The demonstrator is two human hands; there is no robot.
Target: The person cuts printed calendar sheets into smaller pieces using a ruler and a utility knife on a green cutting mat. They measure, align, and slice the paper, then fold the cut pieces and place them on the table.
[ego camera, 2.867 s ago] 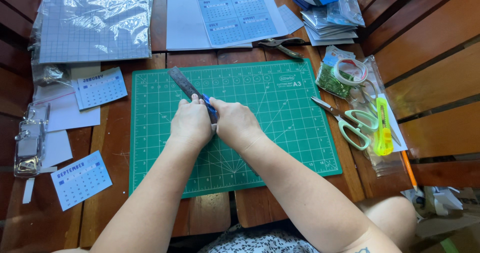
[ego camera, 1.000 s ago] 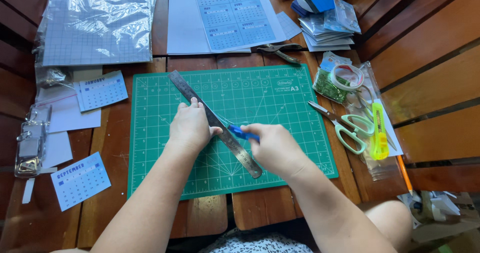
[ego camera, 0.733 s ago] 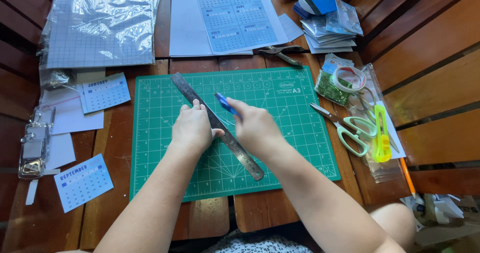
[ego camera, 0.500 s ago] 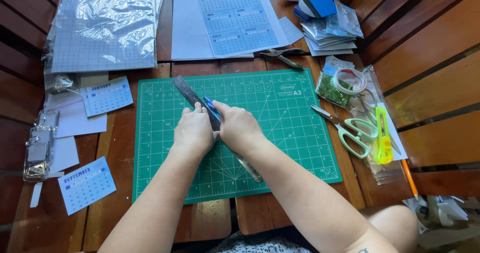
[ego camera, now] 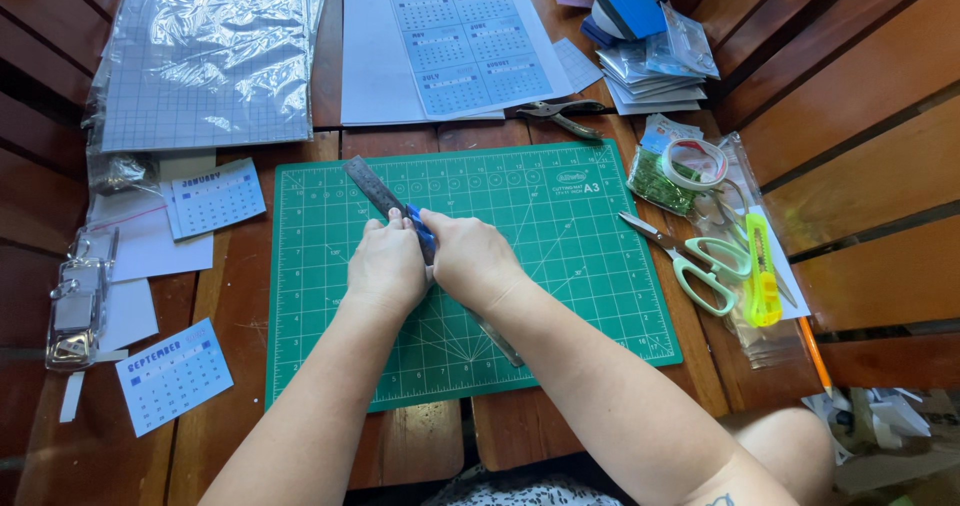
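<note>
So the metal ruler (ego camera: 375, 188) was lying diagonally across the green cutting mat (ego camera: 600, 266), running from the upper left down toward the lower middle, with most of its middle hidden under our hands. Our left hand (ego camera: 385, 266) was pressed down flat-ish on it, fingers curled over the ruler's edge to pin it. Our right hand (ego camera: 470, 258) was closed around a blue-handled knife (ego camera: 421, 234), its tip right against the ruler, the two hands touching each other. Off to the right of the mat we had the mint-green scissors (ego camera: 700, 266), a yellow cutter (ego camera: 762, 284) and a roll of tape (ego camera: 695, 164). Small calendar cards (ego camera: 172, 374) sat on the wooden table (ego camera: 230, 316) to the left.
</note>
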